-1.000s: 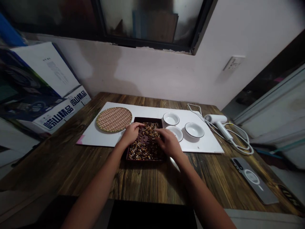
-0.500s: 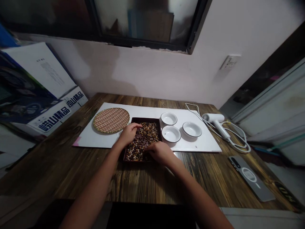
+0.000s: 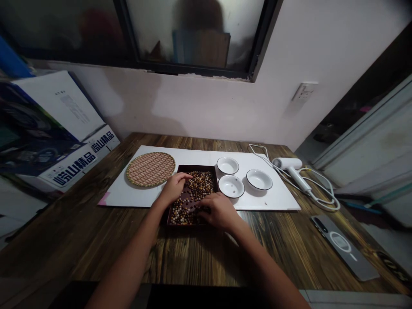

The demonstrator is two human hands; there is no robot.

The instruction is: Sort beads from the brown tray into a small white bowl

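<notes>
The left hand (image 3: 174, 187) and right hand (image 3: 220, 210) lie curled among small brown-and-cream round beads (image 3: 196, 184) in a dark brown rectangular tray (image 3: 193, 168); whether either grasps any, I cannot tell.

- You'll see a white hair dryer (image 3: 291, 168) at right on the bench (image 3: 80, 240)
- a phone (image 3: 343, 246) at lower right
- a wall socket (image 3: 303, 92) at upper right
- printed cardboard boxes (image 3: 54, 128) at left

A board (image 3: 273, 199) is laid on the worktop (image 3: 96, 240). On it, a round woven mat (image 3: 150, 169) is placed at the left, a tray (image 3: 189, 167) holding beads (image 3: 201, 182) at the centre, and three bowls (image 3: 228, 165) to the tray's right. A hair dryer (image 3: 291, 169) is set just beyond the board's right edge, and a phone (image 3: 343, 244) lies at lower right.
</notes>
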